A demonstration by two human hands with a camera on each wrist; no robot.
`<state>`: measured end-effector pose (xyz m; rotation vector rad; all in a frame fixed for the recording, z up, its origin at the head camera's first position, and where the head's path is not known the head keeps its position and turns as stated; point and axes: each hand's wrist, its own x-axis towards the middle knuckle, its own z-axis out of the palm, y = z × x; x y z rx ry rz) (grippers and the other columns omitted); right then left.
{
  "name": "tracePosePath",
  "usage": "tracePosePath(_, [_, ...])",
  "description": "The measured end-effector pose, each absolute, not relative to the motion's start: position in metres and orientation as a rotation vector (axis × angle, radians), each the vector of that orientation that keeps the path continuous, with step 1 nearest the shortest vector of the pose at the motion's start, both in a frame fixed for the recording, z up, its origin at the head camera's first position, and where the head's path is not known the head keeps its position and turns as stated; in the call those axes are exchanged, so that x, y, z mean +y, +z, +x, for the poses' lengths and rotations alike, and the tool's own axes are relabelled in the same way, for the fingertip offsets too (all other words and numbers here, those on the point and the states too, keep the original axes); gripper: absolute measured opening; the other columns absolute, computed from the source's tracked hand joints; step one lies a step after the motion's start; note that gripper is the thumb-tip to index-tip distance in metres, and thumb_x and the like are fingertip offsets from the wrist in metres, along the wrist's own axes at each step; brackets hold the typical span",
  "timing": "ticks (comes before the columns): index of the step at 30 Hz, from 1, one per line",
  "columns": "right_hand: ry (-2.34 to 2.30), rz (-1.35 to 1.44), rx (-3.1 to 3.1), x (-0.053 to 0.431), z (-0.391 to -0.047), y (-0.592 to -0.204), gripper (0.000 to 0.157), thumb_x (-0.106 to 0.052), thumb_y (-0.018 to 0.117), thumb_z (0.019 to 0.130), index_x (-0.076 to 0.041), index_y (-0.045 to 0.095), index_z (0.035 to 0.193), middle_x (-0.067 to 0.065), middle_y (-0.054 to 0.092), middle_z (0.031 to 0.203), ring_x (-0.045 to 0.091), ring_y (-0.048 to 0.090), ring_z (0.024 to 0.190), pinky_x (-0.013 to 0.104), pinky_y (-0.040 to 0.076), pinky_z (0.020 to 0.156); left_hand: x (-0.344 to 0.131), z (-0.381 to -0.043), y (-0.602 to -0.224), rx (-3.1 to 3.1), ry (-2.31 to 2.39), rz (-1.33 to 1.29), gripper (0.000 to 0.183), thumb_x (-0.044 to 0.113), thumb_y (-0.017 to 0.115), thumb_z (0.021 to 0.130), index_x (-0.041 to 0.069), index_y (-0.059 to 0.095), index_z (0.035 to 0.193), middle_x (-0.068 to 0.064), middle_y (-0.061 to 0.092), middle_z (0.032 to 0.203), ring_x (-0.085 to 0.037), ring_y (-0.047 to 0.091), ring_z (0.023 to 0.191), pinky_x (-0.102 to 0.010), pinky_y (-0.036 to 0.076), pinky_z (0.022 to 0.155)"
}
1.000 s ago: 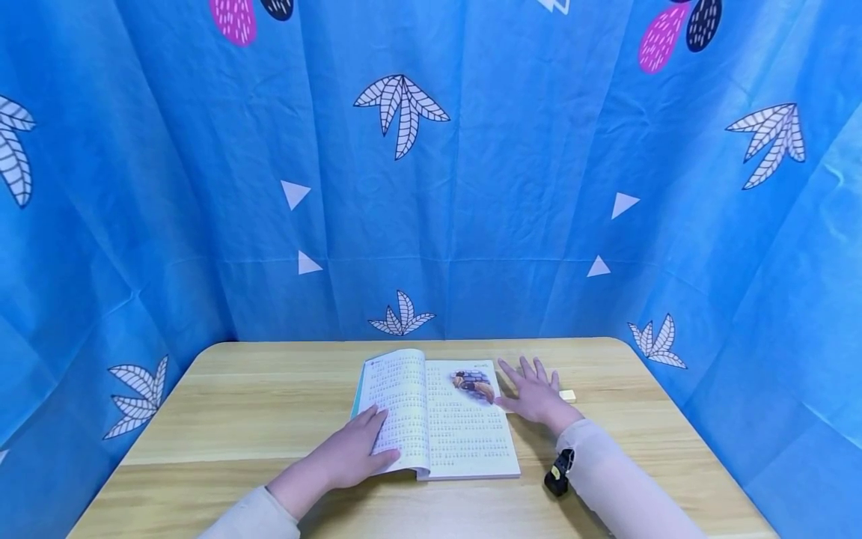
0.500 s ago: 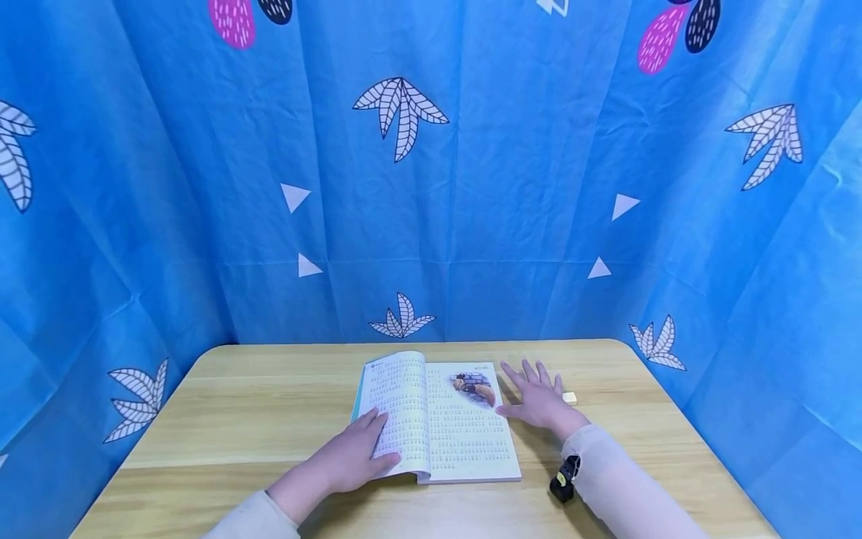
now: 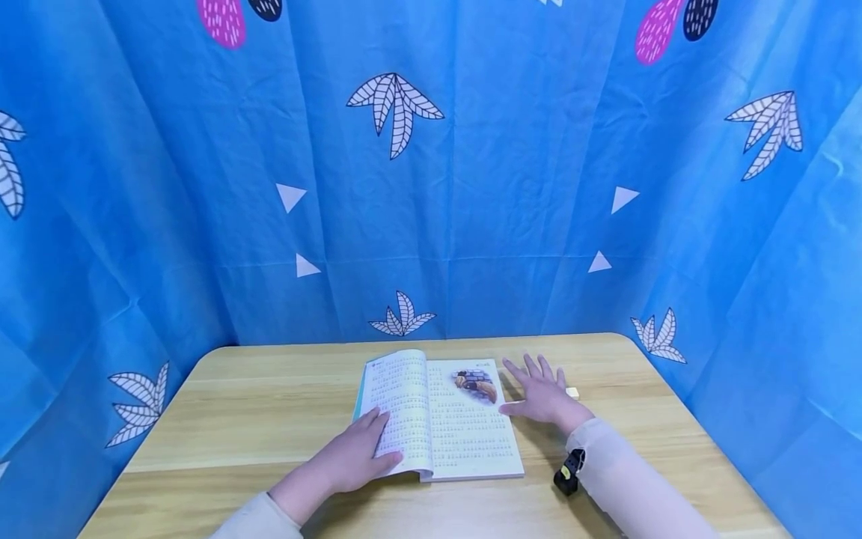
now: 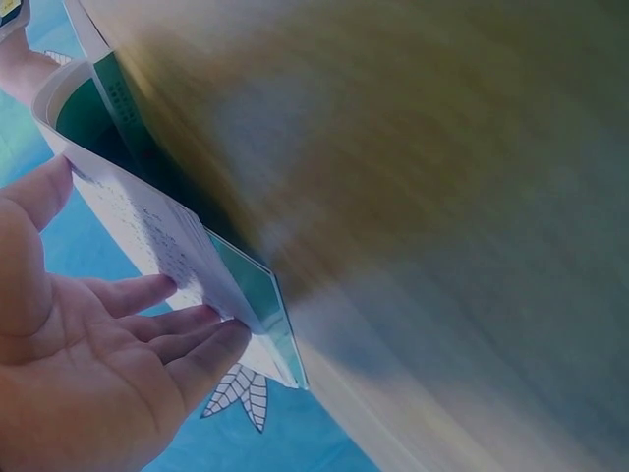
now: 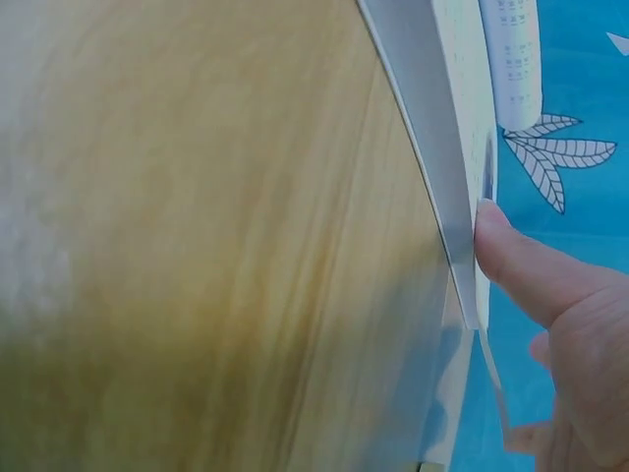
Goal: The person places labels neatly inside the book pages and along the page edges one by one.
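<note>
An open book [image 3: 465, 449] with printed text lies on the table, a coloured picture at the top of its right page. My left hand [image 3: 350, 457] rests on the left page's outer side. In the left wrist view its nearly straight fingertips [image 4: 221, 339] and thumb touch the curved stack of pages, with the green cover behind. My right hand [image 3: 542, 397] has its fingers spread beside the right page, thumb at the page edge. A thin pale strip [image 5: 494, 379] runs from the book's corner to one right fingertip in the right wrist view.
A small white block [image 3: 572, 392] sits just right of the right hand. The wooden table [image 3: 236, 419] has blue patterned curtain [image 3: 512, 187] behind and on both sides. A black device [image 3: 567, 475] is strapped at the right wrist.
The head view has shifted slightly. Both hands and the open book keep nearly the same places and poses.
</note>
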<state>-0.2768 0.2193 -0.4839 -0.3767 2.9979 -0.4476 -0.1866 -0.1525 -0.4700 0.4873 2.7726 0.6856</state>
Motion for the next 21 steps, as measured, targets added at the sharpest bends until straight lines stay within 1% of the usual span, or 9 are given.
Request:
tracePosePath(10, [-0.459, -0.377, 3.02, 0.221, -0.2808, -0.4837, 0.105, -0.063, 0.073, 0.08, -0.019, 0.022, 0.161, 0.026, 0.009, 0.163, 0.051, 0.0, 0.148, 0.075, -0.004, 0.111, -0.1523, -0.1874, -0.4701, 2.774, 0.685, 0.495, 0.087, 0.059, 0.059, 0.094, -0.002, 0.038, 0.151, -0.026, 0.03, 0.158, -0.044, 0.03, 0.145, -0.06, 0.03, 0.115])
tracePosePath(13, [-0.462, -0.38, 3.025, 0.2221, -0.281, -0.4832, 0.103, -0.063, 0.073, 0.081, -0.019, 0.025, 0.16, 0.026, 0.01, 0.163, 0.051, 0.0, 0.148, 0.075, -0.004, 0.111, -0.1522, -0.1875, -0.4706, 2.774, 0.681, 0.497, 0.086, 0.059, 0.059, 0.094, -0.002, 0.038, 0.152, -0.025, 0.03, 0.158, -0.043, 0.029, 0.145, -0.06, 0.03, 0.115])
tracePosePath(17, [-0.477, -0.413, 3.027, 0.2226, -0.2789, -0.4801, 0.097, -0.06, 0.073, 0.082, -0.017, 0.031, 0.158, 0.027, 0.013, 0.163, 0.052, 0.003, 0.148, 0.076, -0.001, 0.11, -0.1524, -0.1872, -0.4708, 2.777, 0.676, 0.493, 0.085, 0.058, 0.059, 0.094, -0.002, 0.038, 0.152, -0.025, 0.03, 0.158, -0.043, 0.029, 0.145, -0.06, 0.03, 0.115])
tracePosePath(21, [-0.488, -0.44, 3.029, 0.2234, -0.2764, -0.4771, 0.092, -0.057, 0.073, 0.084, -0.016, 0.035, 0.157, 0.028, 0.016, 0.162, 0.053, 0.007, 0.147, 0.077, 0.002, 0.11, -0.1528, -0.1869, -0.4703, 2.781, 0.675, 0.495, 0.085, 0.058, 0.06, 0.094, -0.002, 0.039, 0.151, -0.025, 0.031, 0.158, -0.043, 0.029, 0.145, -0.06, 0.03, 0.114])
